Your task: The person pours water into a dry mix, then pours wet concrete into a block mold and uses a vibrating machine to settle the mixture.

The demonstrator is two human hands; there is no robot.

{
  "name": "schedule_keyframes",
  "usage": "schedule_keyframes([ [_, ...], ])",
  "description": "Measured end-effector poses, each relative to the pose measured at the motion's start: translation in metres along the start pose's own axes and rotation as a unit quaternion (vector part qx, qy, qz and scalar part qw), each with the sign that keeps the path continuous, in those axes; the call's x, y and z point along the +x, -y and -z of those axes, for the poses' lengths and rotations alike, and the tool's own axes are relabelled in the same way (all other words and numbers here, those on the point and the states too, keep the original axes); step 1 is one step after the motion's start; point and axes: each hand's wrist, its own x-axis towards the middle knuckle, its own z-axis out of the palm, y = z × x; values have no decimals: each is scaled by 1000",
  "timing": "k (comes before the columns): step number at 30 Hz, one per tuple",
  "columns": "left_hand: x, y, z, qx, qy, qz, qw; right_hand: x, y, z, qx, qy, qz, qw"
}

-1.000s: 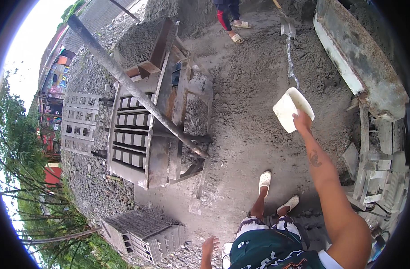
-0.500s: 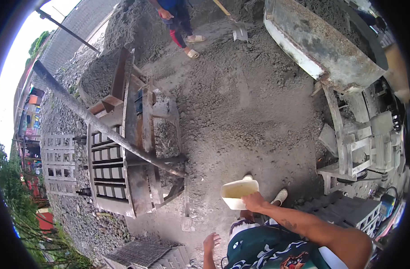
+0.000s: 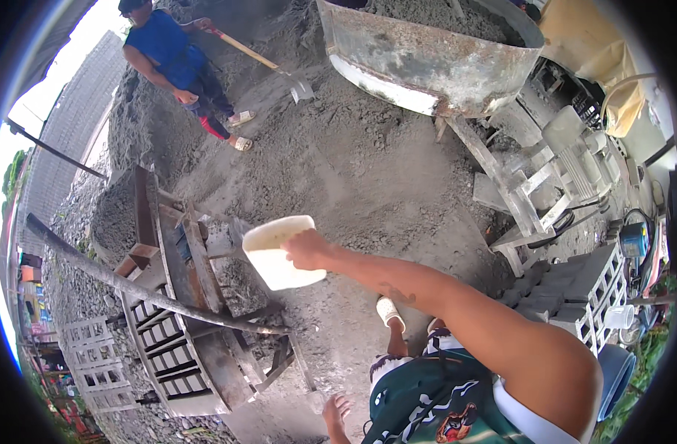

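Observation:
My right hand (image 3: 306,249) is closed on the edge of a white plastic scoop (image 3: 283,272) that looks like a cut-open container. My right arm stretches forward and left, holding it near a wood-and-metal frame (image 3: 205,259) with a long pole (image 3: 131,285) slanting across it. Rows of grey block shapes (image 3: 177,362) sit in the slotted metal mould of that frame. Low beside my body, my left hand (image 3: 337,408) hangs with loosely bent fingers and nothing in it.
A person (image 3: 168,63) in blue stands far left, holding a shovel (image 3: 300,89) by a grey sand heap. A rusty metal drum (image 3: 427,63) with grey mix stands on a wooden stand (image 3: 501,185) at far right. Concrete blocks (image 3: 567,288) are stacked nearer on the right.
My right hand has carried the scoop forward and left, toward the frame. The view has shifted, bringing more of the person with the shovel into sight. My left hand still hangs low.

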Motion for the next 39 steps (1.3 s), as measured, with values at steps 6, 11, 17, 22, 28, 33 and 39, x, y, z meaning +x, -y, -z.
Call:
schedule_keyframes([
  [6, -1, 13, 4, 35, 1, 17, 999, -24, -116, 43, -11, -242, -167, 956],
  [11, 20, 3, 16, 207, 105, -28, 972, -173, -193, 24, -94, -264, -308, 909],
  [17, 74, -70, 6, 248, 96, 28, 964, -446, -172, -59, -117, -162, -525, 827],
  [22, 110, -180, -50, 362, 123, -55, 922, -585, -40, -129, -128, -186, -655, 721],
  [28, 85, -263, -110, 412, 188, -148, 879, -648, 125, -208, -3, -232, -777, 585],
  [33, 62, -263, -99, 494, 233, -188, 817, -643, 240, -286, 25, -204, -820, 535],
  [39, 117, -242, -11, 500, 257, -143, 815, -644, 330, -302, 85, -195, -834, 510],
])
